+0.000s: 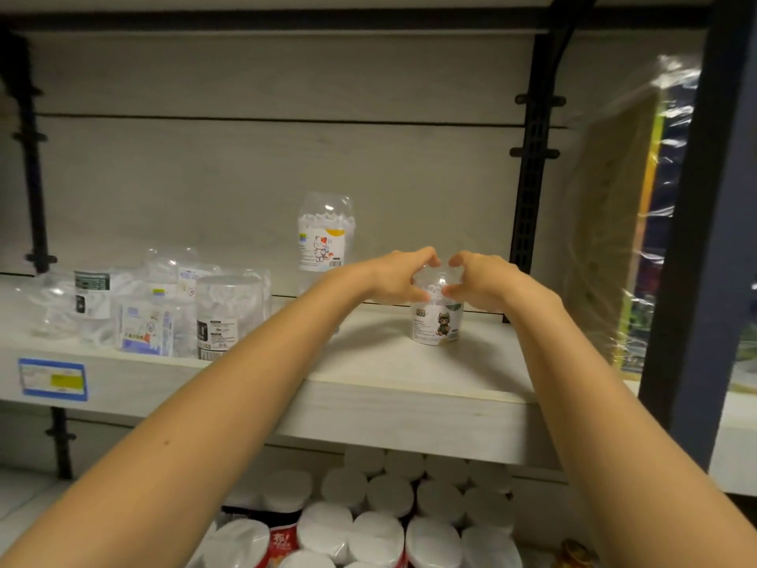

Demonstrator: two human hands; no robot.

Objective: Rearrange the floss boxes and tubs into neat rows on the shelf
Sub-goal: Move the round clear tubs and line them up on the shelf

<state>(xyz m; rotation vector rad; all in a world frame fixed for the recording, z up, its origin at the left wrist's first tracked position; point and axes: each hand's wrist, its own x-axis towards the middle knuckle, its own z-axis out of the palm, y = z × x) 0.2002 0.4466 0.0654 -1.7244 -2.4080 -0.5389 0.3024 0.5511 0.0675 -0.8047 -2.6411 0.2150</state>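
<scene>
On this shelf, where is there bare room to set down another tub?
Free: the shelf front between the left cluster of tubs and the cat-label tub both hands hold; also right of that tub, up to the black upright. Crowded: the left end.

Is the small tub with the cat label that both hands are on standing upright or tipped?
Upright. The cat-label tub sits base-down on the shelf, label level, with the left hand and right hand cupping its clear domed top.

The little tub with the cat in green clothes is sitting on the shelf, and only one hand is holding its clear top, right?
Not quite. In the head view both hands, left hand and right hand, hold the clear top of the little tub. It does sit on the shelf.
</scene>
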